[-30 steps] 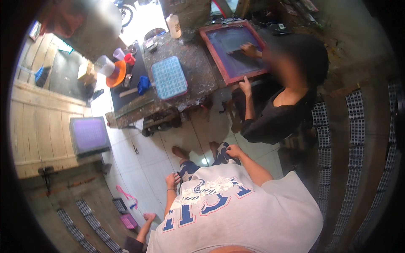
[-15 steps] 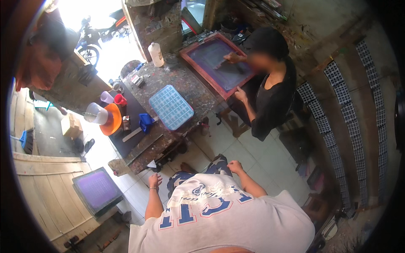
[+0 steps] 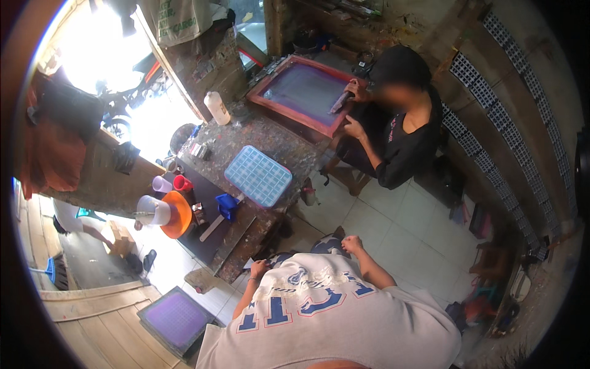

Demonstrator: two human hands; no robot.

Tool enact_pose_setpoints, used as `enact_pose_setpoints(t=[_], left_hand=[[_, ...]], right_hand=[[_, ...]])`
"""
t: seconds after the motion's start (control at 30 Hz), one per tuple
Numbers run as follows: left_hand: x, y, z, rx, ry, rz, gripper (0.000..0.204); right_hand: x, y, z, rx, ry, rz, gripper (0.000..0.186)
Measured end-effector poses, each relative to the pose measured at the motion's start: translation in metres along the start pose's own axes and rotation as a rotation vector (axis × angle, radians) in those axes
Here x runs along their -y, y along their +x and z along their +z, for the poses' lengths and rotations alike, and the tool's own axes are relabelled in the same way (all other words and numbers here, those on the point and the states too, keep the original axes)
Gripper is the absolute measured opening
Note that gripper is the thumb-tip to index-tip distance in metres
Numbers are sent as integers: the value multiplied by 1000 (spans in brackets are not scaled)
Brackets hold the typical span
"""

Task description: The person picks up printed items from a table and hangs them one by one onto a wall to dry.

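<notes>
My left hand [image 3: 258, 268] is low beside my patterned shorts [image 3: 284, 257], fingers curled; whether anything is inside is hidden. My right hand [image 3: 351, 244] is closed at the other side of the shorts, its contents also hidden. Ahead, the paint-stained table [image 3: 203, 160] bears a blue gridded tray [image 3: 258, 175], a white bottle [image 3: 216, 108], an orange round item [image 3: 179, 216] with a translucent container [image 3: 150, 210], red cup [image 3: 182, 182] and blue scoop-like object [image 3: 226, 206]. A co-worker [image 3: 393, 147] holds a squeegee [image 3: 338, 102] on a red-framed screen [image 3: 289, 92].
A purple screen [image 3: 172, 317] lies on wooden planks [image 3: 98, 313] at lower left. Another person [image 3: 70, 218] bends at far left. Strips of gridded sheets [image 3: 491, 111] line boards at right. A motorbike [image 3: 120, 123] stands outside the bright doorway. Tiled floor [image 3: 384, 221] lies below.
The view has swung upward, showing more doorway. My hands have shifted, their fingers now more curled. The co-worker's squeegee has moved toward the screen's right edge. A person now shows at far left.
</notes>
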State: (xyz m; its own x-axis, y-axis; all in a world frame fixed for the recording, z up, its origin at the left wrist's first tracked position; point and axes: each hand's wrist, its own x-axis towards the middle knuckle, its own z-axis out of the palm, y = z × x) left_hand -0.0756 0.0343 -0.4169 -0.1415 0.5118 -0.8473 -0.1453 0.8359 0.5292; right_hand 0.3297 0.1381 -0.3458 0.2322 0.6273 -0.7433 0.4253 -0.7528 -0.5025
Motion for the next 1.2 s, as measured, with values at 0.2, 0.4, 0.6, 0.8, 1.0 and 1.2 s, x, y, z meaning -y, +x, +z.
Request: enact_pose_setpoints(t=[0.2, 0.4, 0.6, 0.8, 1.0, 1.2], left_hand=[[-28, 6, -38, -94, -170, 9, 24], [-16, -6, -63, -180, -219, -60, 22], [25, -2, -61, -80, -93, -162, 23], [58, 28, -45, -110, 503, 245, 30], [34, 21, -35, -140, -49, 55, 24], [15, 6, -35, -197, -274, -59, 21]], right_hand=[[-7, 5, 10, -48, -158, -26, 13], [20, 4, 7, -20, -78, -11, 15], [29, -4, 18, 1, -38, -69, 13], [28, -8, 19, 41, -160, -13, 17], [29, 4, 16, 61, -162, -46, 16], [52, -1, 13, 84, -157, -92, 15]])
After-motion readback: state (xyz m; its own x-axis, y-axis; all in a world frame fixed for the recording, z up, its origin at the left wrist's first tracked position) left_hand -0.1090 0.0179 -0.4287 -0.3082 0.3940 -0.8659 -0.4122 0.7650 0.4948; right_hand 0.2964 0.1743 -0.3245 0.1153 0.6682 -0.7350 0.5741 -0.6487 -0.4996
